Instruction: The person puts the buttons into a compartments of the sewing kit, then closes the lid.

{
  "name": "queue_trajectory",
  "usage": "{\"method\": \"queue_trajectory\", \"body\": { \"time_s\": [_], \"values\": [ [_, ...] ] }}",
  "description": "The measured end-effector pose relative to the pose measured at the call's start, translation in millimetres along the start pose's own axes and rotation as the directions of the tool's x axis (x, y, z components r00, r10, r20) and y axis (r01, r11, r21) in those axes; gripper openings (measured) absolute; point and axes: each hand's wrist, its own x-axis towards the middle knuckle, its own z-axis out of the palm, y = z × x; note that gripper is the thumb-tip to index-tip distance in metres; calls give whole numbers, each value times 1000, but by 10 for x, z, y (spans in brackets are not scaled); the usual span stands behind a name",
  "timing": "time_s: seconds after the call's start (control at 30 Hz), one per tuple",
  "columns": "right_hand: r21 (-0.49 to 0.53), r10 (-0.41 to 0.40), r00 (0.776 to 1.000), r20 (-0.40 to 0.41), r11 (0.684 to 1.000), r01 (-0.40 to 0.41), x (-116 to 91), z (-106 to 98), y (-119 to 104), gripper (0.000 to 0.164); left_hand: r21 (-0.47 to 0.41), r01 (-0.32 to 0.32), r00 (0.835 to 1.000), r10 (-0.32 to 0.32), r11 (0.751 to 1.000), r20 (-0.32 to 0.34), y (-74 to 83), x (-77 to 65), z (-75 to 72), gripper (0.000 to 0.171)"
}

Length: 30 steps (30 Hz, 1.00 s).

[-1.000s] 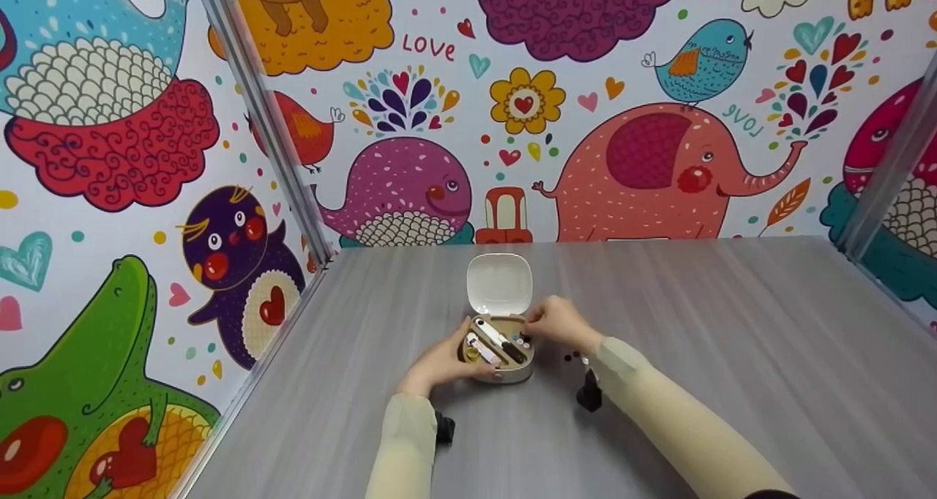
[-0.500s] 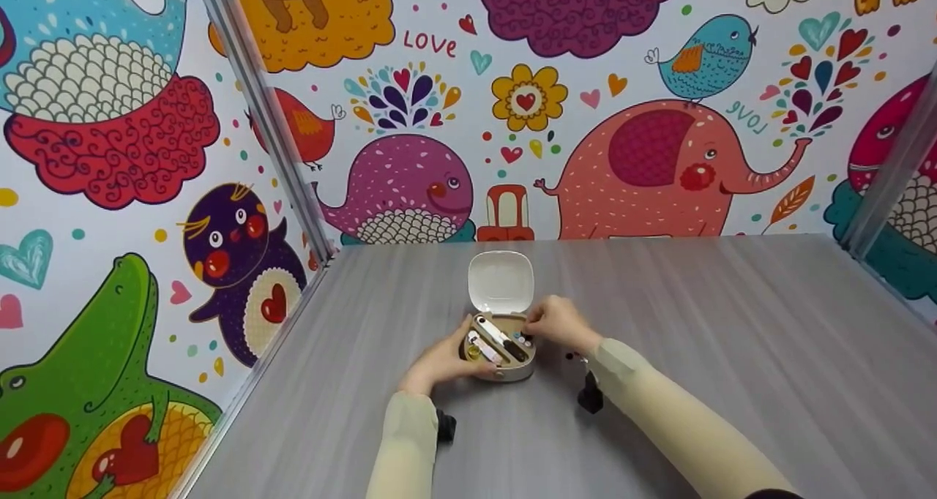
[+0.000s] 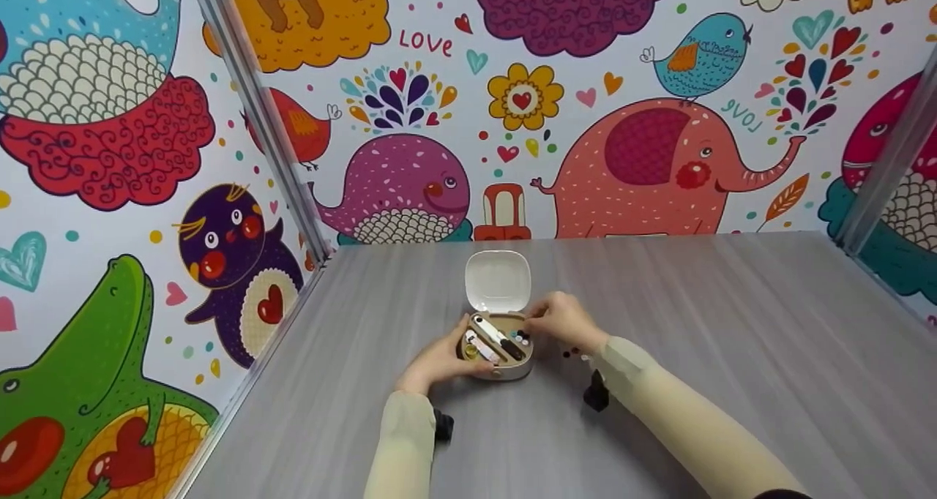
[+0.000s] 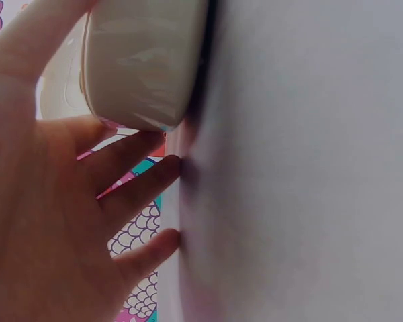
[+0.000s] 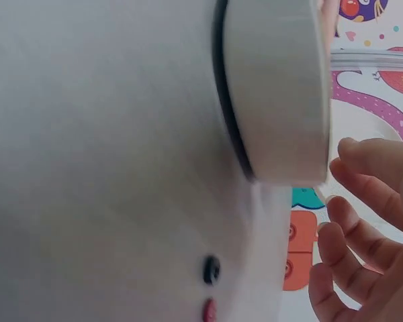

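Note:
A small white box (image 3: 512, 372) stands on the table with its lid (image 3: 498, 281) raised at the back. My left hand (image 3: 439, 360) holds it from the left, thumb at the front; in the left wrist view, that hand's other fingers (image 4: 141, 194) spread below the box. Inside lie a white-and-black slim tool (image 3: 498, 336), a pink-and-white piece (image 3: 481, 347) and a yellow ring-like piece (image 3: 471, 352). Several small buttons (image 3: 520, 338) lie in the right compartment. My right hand (image 3: 565, 320) is at the right rim, fingers (image 5: 373, 157) loosely bent with nothing visible between them.
A black button (image 5: 212, 270) and a red button (image 5: 210, 310) lie on the table right of the box, beneath the right wrist. The grey table (image 3: 717, 323) meets walls printed with cartoon animals at the back and left.
The right fingertips have drawn up slightly from the button compartment, where dark buttons now show more plainly. The left hand and box stay in place; the head view shifts slightly.

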Motion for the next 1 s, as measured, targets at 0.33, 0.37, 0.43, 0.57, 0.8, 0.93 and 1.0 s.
{"method": "queue_trajectory", "body": {
  "time_s": [0.33,0.37,0.43,0.57,0.8,0.93,1.0],
  "values": [
    [15,-5,1000,-28,1000,6,-102,-303,158,7,39,15,1000,-15,999,-7,-17,-18,-52,114],
    [10,-6,1000,-25,1000,6,-119,-328,191,7,39,16,1000,-16,999,-7,-18,-16,-54,114],
    [9,7,1000,-14,1000,-7,-161,-376,261,8,33,17,1000,-16,999,-6,-21,-12,-56,114],
    [-5,17,1000,-1,1000,-17,-260,-455,414,9,26,20,1000,-20,999,-7,-23,1,-56,113],
    [-26,11,1000,6,1000,-11,-420,-540,656,10,43,18,1000,-18,999,0,-7,10,-34,113],
    [-50,-4,1000,-12,999,3,-495,-564,746,8,36,17,1000,-17,999,2,-7,9,-13,113],
    [-72,-6,1000,-17,997,5,-529,-572,779,7,32,16,1000,-16,999,3,-14,12,1,114]
  ]
}}
